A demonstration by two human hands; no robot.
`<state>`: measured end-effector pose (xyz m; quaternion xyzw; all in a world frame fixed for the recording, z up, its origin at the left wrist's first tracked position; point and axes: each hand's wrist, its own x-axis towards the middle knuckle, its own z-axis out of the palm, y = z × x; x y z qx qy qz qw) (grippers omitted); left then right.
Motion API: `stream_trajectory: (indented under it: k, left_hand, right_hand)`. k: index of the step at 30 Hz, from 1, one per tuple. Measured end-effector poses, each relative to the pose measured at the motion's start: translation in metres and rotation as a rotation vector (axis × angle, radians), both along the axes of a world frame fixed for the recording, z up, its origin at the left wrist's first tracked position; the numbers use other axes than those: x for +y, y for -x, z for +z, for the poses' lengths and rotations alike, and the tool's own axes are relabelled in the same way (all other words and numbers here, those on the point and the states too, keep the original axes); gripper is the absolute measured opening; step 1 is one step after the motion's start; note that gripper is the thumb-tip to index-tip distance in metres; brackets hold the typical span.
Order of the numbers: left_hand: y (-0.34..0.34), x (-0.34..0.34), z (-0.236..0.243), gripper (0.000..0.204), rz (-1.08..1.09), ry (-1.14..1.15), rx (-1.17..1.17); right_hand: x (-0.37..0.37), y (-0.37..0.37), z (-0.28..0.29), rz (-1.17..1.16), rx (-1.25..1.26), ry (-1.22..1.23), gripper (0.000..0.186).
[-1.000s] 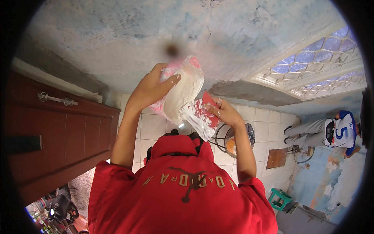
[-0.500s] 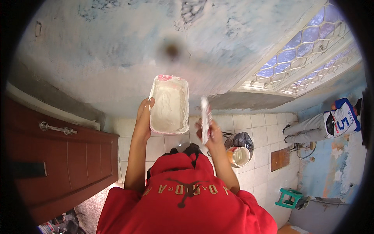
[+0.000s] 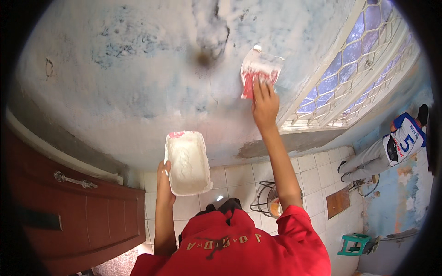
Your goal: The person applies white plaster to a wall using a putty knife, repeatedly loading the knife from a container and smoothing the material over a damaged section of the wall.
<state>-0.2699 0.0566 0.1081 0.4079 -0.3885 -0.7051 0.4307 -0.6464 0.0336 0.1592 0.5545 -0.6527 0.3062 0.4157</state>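
Patchy wall (image 3: 152, 83): largest. Tub (image 3: 177, 135) low before it, left hand (image 3: 164, 178) clasping left side; white paste (image 3: 188, 163) inside likely adds weight, best held below smeared rim. Red spreader (image 3: 258, 69) up at wall, grasped in right hand (image 3: 265, 105); likely light, flexible, slippery. Hidden: right thumb, tub underside. Unclear: spreader's wall contact.

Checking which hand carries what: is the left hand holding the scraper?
No, the left hand holds the tub of white paste, while the right hand has the scraper at the wall.
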Motion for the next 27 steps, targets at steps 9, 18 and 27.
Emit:
stream_trajectory:
  k: [9,18,27]
  left_hand:
    - [-0.013,0.001,-0.005,0.063,-0.022,-0.039,0.007]
    - [-0.010,0.010,-0.018,0.069,-0.036,-0.107,0.086]
    - [-0.026,0.025,-0.032,0.069,0.062,-0.188,0.136]
  right_hand:
    - [0.040,-0.005,0.026,0.130,-0.117,-0.052,0.054]
    - [0.004,-0.001,0.037,0.120,0.094,-0.051,0.052]
    - [0.046,-0.030,-0.105,0.254,-0.302,-0.387,0.057]
